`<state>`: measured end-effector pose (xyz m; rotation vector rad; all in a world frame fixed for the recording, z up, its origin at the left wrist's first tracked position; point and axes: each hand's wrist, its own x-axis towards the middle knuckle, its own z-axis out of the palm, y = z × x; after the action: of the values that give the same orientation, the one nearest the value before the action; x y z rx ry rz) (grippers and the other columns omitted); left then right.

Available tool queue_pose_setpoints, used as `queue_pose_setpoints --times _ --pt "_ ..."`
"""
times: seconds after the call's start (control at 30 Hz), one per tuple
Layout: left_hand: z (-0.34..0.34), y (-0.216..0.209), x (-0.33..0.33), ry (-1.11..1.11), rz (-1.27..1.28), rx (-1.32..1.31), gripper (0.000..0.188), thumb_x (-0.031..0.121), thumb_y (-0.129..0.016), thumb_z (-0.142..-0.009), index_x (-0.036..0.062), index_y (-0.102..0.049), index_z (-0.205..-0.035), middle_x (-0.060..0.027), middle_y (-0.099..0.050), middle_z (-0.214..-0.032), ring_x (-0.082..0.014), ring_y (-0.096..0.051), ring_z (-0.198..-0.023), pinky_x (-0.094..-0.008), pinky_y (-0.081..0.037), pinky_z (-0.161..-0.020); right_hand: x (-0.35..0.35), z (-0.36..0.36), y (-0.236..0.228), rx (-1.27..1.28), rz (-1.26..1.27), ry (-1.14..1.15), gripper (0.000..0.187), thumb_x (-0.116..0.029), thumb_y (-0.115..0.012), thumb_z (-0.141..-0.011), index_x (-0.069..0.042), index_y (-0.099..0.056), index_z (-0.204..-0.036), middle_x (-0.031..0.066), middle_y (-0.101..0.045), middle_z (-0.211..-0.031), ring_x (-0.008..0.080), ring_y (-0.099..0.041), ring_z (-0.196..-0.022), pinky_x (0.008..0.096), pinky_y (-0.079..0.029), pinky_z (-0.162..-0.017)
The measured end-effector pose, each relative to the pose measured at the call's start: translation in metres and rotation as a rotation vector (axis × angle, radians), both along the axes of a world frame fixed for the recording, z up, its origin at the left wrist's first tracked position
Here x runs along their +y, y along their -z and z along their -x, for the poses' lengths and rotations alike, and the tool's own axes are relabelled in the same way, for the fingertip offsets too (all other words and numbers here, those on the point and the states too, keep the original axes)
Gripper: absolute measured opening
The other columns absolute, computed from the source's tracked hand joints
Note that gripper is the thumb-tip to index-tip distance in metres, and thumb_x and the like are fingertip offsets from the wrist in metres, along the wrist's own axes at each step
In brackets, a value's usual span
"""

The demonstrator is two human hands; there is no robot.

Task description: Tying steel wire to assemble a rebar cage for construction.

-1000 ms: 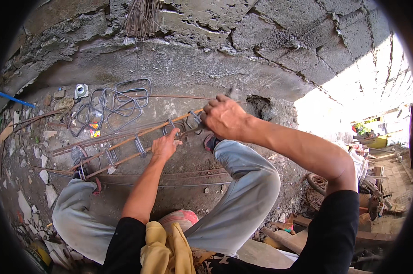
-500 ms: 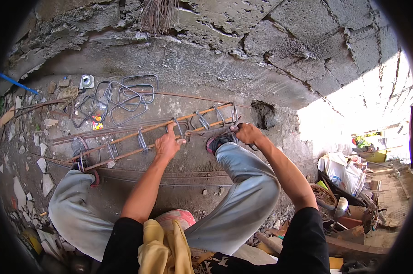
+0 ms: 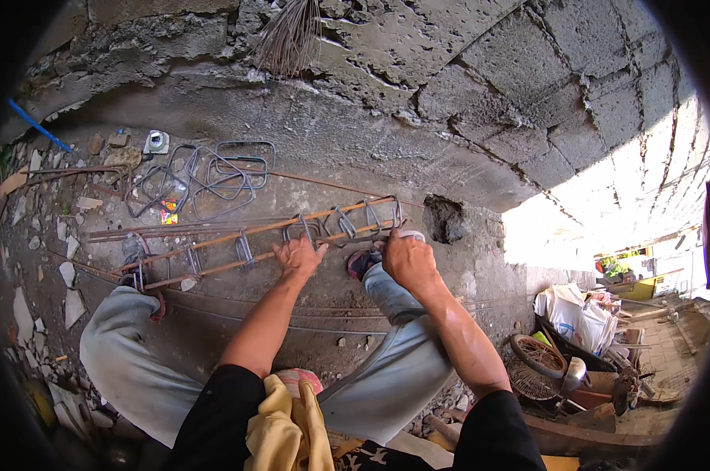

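Carrying several loops point(image 3: 244, 250) already, the metal frame point(image 3: 261, 231) spans the ground point(image 3: 308, 196); loose loops point(image 3: 245, 142) remain toward the ground's wall-side edge. The left hand point(image 3: 298, 257) spreads against the frame; the right hand point(image 3: 411, 263) curls at its end, grip unclear.

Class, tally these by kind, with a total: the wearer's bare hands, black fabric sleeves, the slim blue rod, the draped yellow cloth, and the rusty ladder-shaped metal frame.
Bare hands: 2
Black fabric sleeves: 2
Slim blue rod: 1
Draped yellow cloth: 1
Rusty ladder-shaped metal frame: 1
Total: 7
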<state>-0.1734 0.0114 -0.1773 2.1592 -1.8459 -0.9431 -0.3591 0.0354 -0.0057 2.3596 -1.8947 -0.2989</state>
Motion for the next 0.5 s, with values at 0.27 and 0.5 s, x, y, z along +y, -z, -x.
queue_pose_setpoints --times 0.27,0.5 --pt "0.005 0.031 0.003 -0.001 0.27 -0.093 0.039 0.044 -0.066 -0.08 0.0077 -0.064 -0.094 -0.0108 -0.069 -0.083 -0.0276 -0.067 -0.081 -0.0526 -0.039 -0.084 0.053 0.01 0.04 -0.229 -0.228 0.523 0.053 -0.048 -0.044 -0.094 0.003 -0.056 -0.098 0.0326 -0.064 -0.087 0.048 -0.063 -0.084 0.0549 -0.051 -0.074" --pt "0.004 0.037 0.003 0.094 0.246 -0.093 0.037 0.039 -0.069 -0.078 0.0074 -0.063 -0.097 -0.0113 -0.069 -0.089 -0.0273 -0.067 -0.084 -0.0502 -0.04 -0.083 0.069 0.048 0.092 -0.499 -0.319 0.426 0.041 -0.041 -0.039 -0.098 -0.01 -0.057 -0.118 0.0236 -0.065 -0.101 0.0463 -0.059 -0.099 0.0518 -0.046 -0.084"
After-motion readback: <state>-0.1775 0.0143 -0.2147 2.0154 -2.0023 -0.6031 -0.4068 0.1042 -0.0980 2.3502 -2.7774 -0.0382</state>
